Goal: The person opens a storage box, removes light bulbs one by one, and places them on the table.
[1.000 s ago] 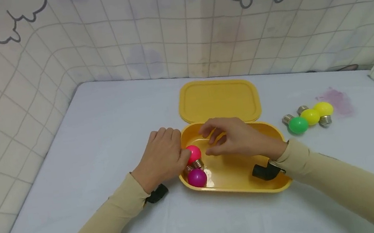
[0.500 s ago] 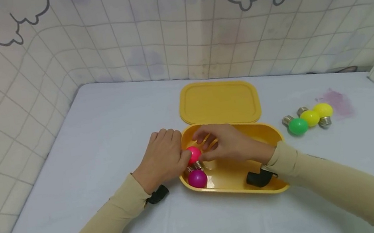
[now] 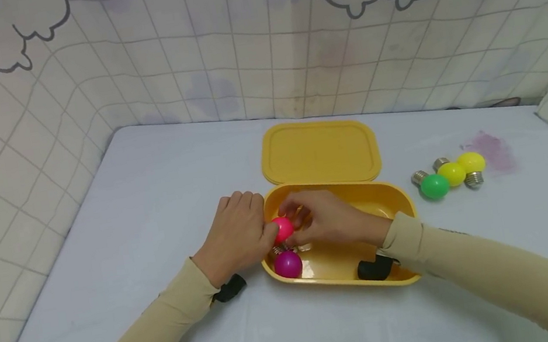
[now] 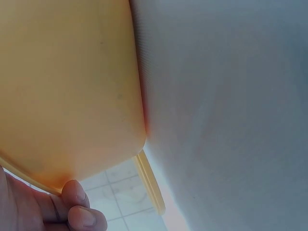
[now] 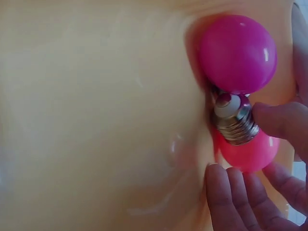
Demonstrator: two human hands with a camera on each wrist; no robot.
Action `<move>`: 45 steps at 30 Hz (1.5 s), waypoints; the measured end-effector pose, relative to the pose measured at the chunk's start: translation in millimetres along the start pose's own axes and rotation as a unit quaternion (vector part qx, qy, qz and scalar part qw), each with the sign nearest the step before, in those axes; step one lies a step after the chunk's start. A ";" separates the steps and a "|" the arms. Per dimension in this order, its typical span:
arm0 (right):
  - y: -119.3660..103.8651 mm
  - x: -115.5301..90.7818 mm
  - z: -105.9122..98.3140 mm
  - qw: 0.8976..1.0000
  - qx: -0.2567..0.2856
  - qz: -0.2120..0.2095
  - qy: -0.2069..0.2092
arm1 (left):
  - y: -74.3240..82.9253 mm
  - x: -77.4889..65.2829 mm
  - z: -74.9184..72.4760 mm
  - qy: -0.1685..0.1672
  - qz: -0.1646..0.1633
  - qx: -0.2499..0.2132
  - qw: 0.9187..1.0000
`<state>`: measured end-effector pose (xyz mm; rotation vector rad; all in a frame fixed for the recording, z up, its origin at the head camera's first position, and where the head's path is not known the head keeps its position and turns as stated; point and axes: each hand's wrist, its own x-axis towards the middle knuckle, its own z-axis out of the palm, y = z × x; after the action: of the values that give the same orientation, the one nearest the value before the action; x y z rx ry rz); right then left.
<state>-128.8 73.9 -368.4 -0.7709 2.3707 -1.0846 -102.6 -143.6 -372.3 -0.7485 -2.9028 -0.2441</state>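
My left hand (image 3: 237, 227) grips the left rim of a yellow plastic box (image 3: 330, 260). In the left wrist view its fingers (image 4: 79, 216) curl under that rim from outside. My right hand (image 3: 326, 216) reaches into the box, fingers and thumb around a pink light bulb (image 3: 283, 227) against the left wall. The right wrist view shows its thumb at the metal screw base (image 5: 236, 127) and several fingertips along the pink globe (image 5: 250, 154). A purple light bulb (image 3: 288, 265) lies beside it, nearer to me, its base partly hidden.
A flat yellow lid (image 3: 319, 152) lies on the table (image 3: 183, 167) behind the box. To the right are a green bulb (image 3: 434, 186) and two yellow bulbs (image 3: 472, 162), close together. A white cloth wall (image 3: 261, 49) with a grid pattern rises behind the table.
My right hand has moved left and down inside the box, onto the pink light bulb. My left hand has kept its hold on the box rim.
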 end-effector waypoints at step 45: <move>2.4 -2.3 -1.4 0.997 0.021 0.001 -0.075 | 0.4 0.0 -0.6 0.002 -0.003 -0.006 1.000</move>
<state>-128.6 77.4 -369.1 -0.8066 2.2156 -1.0341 -102.4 -143.4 -371.7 -0.7391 -2.9029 -0.2638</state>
